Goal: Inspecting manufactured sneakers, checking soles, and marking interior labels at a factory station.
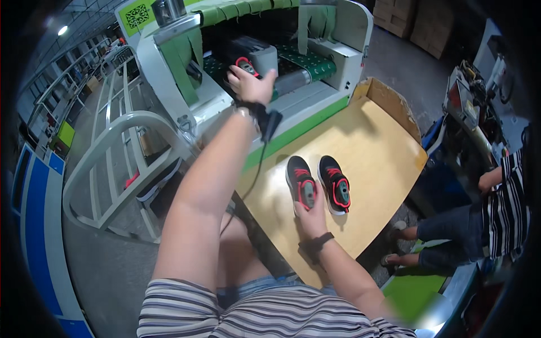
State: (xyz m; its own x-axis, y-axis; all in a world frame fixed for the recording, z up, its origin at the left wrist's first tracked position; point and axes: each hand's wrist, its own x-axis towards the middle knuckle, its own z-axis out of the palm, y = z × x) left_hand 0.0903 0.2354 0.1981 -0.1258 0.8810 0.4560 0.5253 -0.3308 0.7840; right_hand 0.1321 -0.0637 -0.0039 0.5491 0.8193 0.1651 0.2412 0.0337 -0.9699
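My left hand (251, 87) reaches into the machine's mouth at the heel end of a dark shoe with a red collar (247, 66). Its thumb stands wide of the fingers, and its fingertips are partly hidden. Beside that shoe is a pale grey rounded block (264, 61), its kind unclear. My right hand (311, 216) grips the heel of a black sneaker with red laces and a white sole (300, 174), which rests on a tan board. A matching sneaker (335, 186) sits just right of it, toe pointing away. Both sneakers have dark grey pieces inside their red collars.
The white and green machine (352, 62) has a green dotted belt (313, 63) and hanging strips. Cardboard (389, 101) edges the tan board (383, 152). At left stands a tubular rack (104, 163) holding another shoe (160, 180). A person in stripes (504, 208) is at right. A cable (256, 174) hangs from my left wrist.
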